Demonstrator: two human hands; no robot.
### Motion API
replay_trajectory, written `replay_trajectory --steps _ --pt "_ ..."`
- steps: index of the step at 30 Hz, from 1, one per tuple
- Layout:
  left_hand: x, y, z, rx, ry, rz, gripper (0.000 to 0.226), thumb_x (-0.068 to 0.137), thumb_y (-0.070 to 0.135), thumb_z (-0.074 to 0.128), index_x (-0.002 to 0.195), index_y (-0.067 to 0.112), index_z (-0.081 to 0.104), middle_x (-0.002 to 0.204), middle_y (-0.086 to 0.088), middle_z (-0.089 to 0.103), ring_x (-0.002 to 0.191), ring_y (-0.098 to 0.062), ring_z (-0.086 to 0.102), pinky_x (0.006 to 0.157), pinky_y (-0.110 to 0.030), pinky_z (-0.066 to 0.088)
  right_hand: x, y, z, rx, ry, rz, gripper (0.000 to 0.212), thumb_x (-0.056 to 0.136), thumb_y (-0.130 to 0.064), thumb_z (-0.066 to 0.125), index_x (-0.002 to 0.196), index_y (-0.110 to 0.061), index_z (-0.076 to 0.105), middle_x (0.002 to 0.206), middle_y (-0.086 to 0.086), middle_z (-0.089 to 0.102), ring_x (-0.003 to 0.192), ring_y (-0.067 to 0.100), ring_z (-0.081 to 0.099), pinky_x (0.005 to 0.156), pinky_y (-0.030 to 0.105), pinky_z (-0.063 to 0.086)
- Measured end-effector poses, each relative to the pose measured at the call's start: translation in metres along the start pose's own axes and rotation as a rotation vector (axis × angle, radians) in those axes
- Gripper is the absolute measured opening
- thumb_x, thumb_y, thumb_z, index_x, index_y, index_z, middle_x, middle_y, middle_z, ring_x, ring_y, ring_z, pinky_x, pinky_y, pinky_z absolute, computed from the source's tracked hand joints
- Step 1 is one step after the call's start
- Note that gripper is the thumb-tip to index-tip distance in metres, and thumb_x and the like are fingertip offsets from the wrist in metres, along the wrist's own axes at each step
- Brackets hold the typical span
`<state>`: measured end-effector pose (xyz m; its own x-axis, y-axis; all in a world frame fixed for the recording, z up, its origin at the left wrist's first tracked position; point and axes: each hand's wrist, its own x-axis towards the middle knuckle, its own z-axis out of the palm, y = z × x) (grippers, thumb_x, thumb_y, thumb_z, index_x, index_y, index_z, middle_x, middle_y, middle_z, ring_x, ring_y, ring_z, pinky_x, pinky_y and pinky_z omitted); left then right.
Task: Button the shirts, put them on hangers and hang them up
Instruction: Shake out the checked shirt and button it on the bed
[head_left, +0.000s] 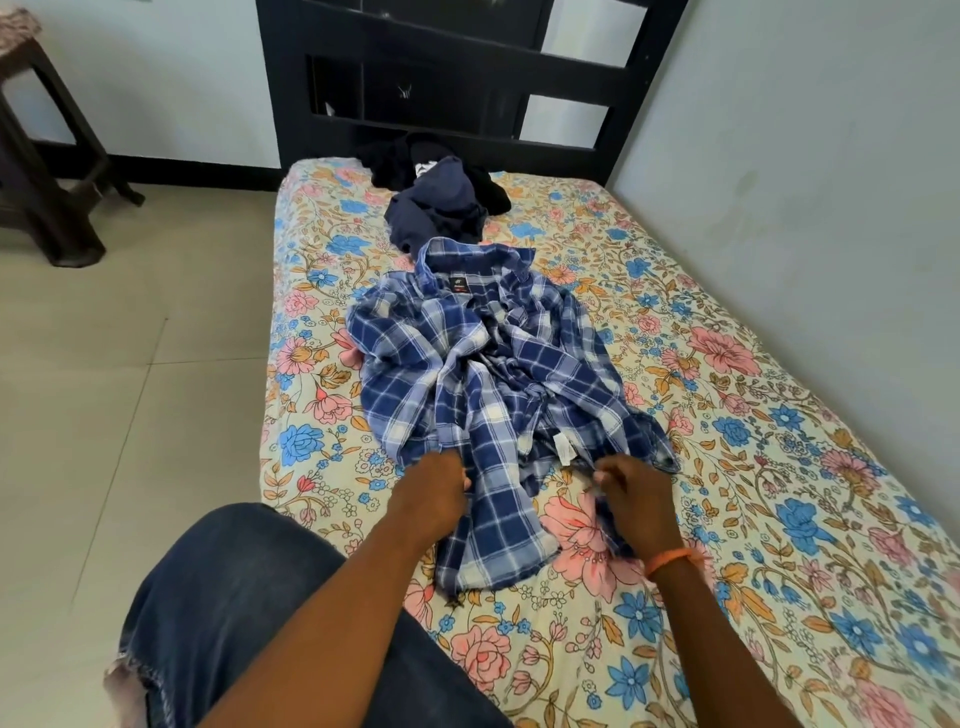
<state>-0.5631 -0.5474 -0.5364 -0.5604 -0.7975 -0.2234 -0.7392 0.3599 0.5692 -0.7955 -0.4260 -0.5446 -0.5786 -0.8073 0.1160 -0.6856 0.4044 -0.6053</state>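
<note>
- Bedroom scene: narrow bed (779, 545) with a floral sheet, pale wall along the right, tiled floor (130, 364) on the left.
- Left hand (434, 491): fingers curled, gripping the lower edge of the left front panel of the plaid shirt (483, 364).
- Right hand (631, 499): fingers curled, pinching the lower edge of the right front panel; exact fingertip contact is partly hidden by cloth.
- Orange wristband (670, 560) on the right wrist, just behind that grip.
- Between the two hands: a strip of the shirt's hem runs down toward the person, lying flat on the sheet.
- Plaid shirt is blue and white, unbuttoned, crumpled, spread open on the bed just beyond both hands; collar at the far end, dark neck label facing up.
- Small white care tag (563, 449) shows inside the shirt, just above the right hand's grip.
- Beyond the collar, farther from the hands: a heap of dark clothes (441, 192), navy and black, touching the shirt's collar end.
- Past the heap: black headboard (467, 78) against the wall.
- Below the hands: the person's knee in blue denim (234, 623), at the bed's left edge.
- Far left of the grip, across the floor: dark brown stool (47, 156), well apart from the bed.
</note>
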Motion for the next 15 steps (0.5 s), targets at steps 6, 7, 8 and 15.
replay_trajectory --steps 6,7,8,15 --pt "0.0 0.0 0.002 -0.007 -0.006 0.016 0.011 0.096 0.009 0.053 0.087 0.015 0.05 0.089 -0.005 0.059 0.079 -0.022 0.06 0.068 -0.033 0.046 -0.014 0.007 -0.034 0.995 -0.131 0.456 0.027 0.09 -0.017 0.062 0.113 -0.004 0.069 0.116 0.012 0.07 0.106 0.024 0.067 0.085 0.035 0.06" --pt "-0.001 0.0 0.002 -0.011 -0.008 0.016 0.011 0.096 0.011 0.055 0.087 0.016 0.051 0.089 -0.004 0.059 0.078 -0.02 0.06 0.067 -0.032 0.045 -0.018 0.009 -0.034 0.956 -0.127 0.474 0.024 0.091 -0.017 0.062 0.11 -0.004 0.069 0.111 0.013 0.072 0.1 0.025 0.069 0.08 0.034 0.061" --pt "-0.001 -0.001 0.003 -0.014 -0.01 0.018 0.011 0.095 0.012 0.057 0.088 0.017 0.051 0.088 -0.003 0.059 0.077 -0.019 0.06 0.066 -0.031 0.044 -0.023 0.008 -0.035 0.857 -0.124 0.441 0.021 0.093 -0.017 0.061 0.107 -0.005 0.071 0.106 0.012 0.074 0.096 0.024 0.07 0.077 0.032 0.061" --pt "-0.003 -0.002 0.005 -0.005 -0.017 0.02 0.01 0.097 0.012 0.054 0.089 0.018 0.052 0.088 -0.002 0.06 0.074 -0.016 0.058 0.064 -0.03 0.042 -0.026 -0.003 -0.037 0.258 -0.039 0.078 0.006 0.092 -0.016 0.068 0.096 -0.015 0.073 0.081 0.0 0.075 0.07 0.019 0.071 0.063 0.025 0.057"
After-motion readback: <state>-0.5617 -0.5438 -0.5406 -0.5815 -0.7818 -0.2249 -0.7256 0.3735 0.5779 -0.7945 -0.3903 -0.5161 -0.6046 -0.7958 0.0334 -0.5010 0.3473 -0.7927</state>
